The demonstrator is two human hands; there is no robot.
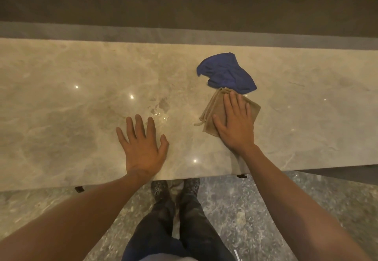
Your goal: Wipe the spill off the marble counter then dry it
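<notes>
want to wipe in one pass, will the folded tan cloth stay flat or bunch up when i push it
The tan cloth is folded in layers, so it probably slides as one pad under the flat right hand. Its loose left edges may curl. The marble counter looks polished, so it should glide easily.

A speckled grey stone floor [255,209] lies below. Behind runs a dark brown band [184,7] above a grey ledge [81,34]. Small ceiling lights glint in reflection.
</notes>
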